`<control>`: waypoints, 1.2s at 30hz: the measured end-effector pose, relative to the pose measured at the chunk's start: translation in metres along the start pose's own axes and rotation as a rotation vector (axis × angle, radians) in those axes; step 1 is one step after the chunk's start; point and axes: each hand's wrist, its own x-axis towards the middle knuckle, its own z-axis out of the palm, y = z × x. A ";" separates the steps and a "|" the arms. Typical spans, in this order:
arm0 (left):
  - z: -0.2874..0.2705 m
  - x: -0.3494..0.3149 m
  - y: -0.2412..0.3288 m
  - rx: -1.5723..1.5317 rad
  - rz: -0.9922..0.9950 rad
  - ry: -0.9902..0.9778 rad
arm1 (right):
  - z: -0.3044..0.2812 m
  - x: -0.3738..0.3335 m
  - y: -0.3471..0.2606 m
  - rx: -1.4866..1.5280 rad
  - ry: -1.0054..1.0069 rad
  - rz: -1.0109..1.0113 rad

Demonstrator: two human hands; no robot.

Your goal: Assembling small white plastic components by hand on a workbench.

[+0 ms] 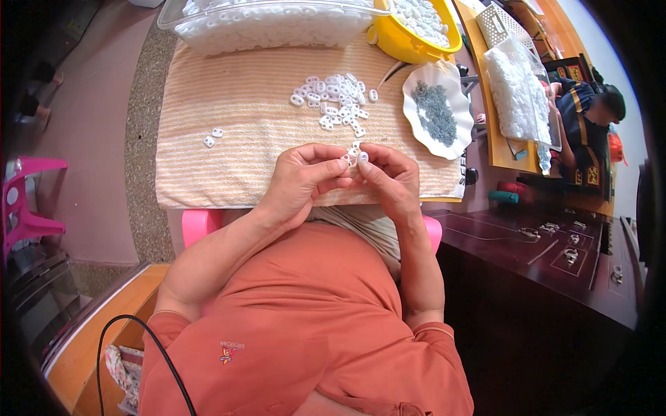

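Observation:
My left hand [295, 177] and my right hand [395, 182] meet at the near part of the striped cloth, fingertips almost touching. Each is closed in a pinch on a small white oval plastic piece: one white piece [348, 159] is in the left fingers, another white piece [363, 157] under the right thumb. Whether the two are joined cannot be made out. Just beyond the fingertips lies a loose pile of similar two-holed pieces [336, 93]. A few stray pieces [217, 132] rest to the left. On the right, a scalloped white dish [412, 114] holds many tiny grey parts.
A clear bin [270, 38] full of white pieces and a yellow basin [399, 54] stand at the far edge. Thin tweezers-like points [392, 73] lie near the dish. Another person [590, 118] sits at a side table with a bulky white bag [517, 93]. A pink stool [35, 197] stands left.

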 end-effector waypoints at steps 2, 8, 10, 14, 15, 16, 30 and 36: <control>0.000 -0.001 0.000 0.005 -0.001 0.004 | 0.001 0.000 -0.002 -0.019 -0.003 -0.005; 0.001 -0.001 0.000 0.017 -0.005 0.016 | 0.002 -0.001 -0.002 -0.029 -0.027 -0.015; 0.000 -0.001 -0.001 0.020 -0.006 0.022 | 0.001 0.000 0.000 -0.019 -0.037 -0.015; 0.001 -0.001 0.000 0.030 -0.004 0.015 | -0.001 0.000 0.002 -0.033 -0.037 -0.031; 0.001 -0.001 0.001 0.040 -0.004 0.012 | -0.001 0.000 0.001 -0.020 -0.033 -0.034; 0.001 -0.001 0.000 0.039 -0.004 0.015 | -0.001 0.000 0.001 -0.020 -0.035 -0.032; 0.002 -0.001 -0.001 0.073 -0.006 0.039 | -0.004 0.002 0.000 0.044 -0.084 -0.043; 0.002 0.000 -0.001 0.083 -0.007 0.054 | -0.004 0.001 0.000 0.041 -0.087 -0.024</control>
